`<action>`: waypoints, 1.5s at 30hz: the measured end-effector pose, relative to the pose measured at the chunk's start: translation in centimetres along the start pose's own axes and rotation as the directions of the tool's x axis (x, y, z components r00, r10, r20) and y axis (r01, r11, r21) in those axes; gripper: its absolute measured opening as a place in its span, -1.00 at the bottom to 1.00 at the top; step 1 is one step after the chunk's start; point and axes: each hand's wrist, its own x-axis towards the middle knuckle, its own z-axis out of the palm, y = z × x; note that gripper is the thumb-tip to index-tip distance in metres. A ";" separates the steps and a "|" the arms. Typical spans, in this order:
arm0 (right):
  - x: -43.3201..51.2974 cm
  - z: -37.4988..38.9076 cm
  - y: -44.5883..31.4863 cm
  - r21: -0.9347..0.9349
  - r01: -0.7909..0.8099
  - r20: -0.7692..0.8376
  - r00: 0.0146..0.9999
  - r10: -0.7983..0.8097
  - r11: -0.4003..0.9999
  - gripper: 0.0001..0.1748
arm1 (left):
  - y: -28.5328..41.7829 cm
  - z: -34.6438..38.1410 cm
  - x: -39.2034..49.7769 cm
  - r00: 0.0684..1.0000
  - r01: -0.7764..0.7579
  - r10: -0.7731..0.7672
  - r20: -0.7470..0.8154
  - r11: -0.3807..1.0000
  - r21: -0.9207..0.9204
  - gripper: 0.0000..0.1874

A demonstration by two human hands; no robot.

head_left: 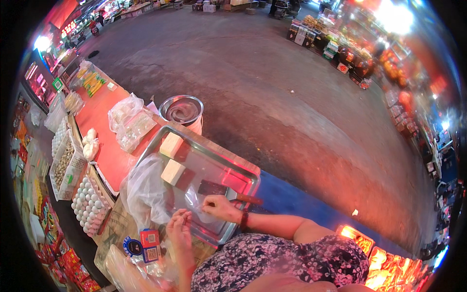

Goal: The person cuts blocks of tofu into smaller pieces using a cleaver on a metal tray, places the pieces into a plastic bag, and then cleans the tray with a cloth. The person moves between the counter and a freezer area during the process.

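Observation:
My right hand [220,208], with a dark beaded bracelet at the wrist, is over a metal tray [219,239], its fingers closed on a thin clear plastic bag [192,198]. My left hand [179,223] is raised by the tray's near edge with curled fingers; whether it holds anything is unclear. Two pale blocks that look like tofu, one nearer [173,172] and one farther [171,145], rest in the tray. Beside my right hand lies a cleaver with a dark blade [212,187] and a wooden handle [249,199]. A translucent white sheet [146,189] drapes over the tray's left side.
Left of the tray are an egg tray [87,206], a white basket [65,186] and bagged goods [133,120]. A metal basin [181,109] stands beyond the tray. Payment code cards [150,245] lie near my left forearm. Lit food trays [390,272] are at lower right.

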 end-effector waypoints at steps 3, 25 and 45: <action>0.0 -0.2 -0.1 0.034 0.018 -0.029 0.999 -0.017 0.999 -0.79 | -0.8 -0.3 0.2 0.989 0.145 -0.147 0.021 0.986 0.084 -0.98; 6.1 -3.5 -5.2 0.805 -0.233 0.029 0.934 0.357 0.545 -0.78 | 0.9 -6.1 0.9 0.979 0.107 -0.057 0.195 0.961 -0.256 -0.80; 1.7 4.7 3.4 0.089 -0.281 0.414 0.883 0.221 0.955 -0.72 | 0.8 -6.6 8.3 0.772 -0.594 0.604 0.199 0.573 0.565 -0.42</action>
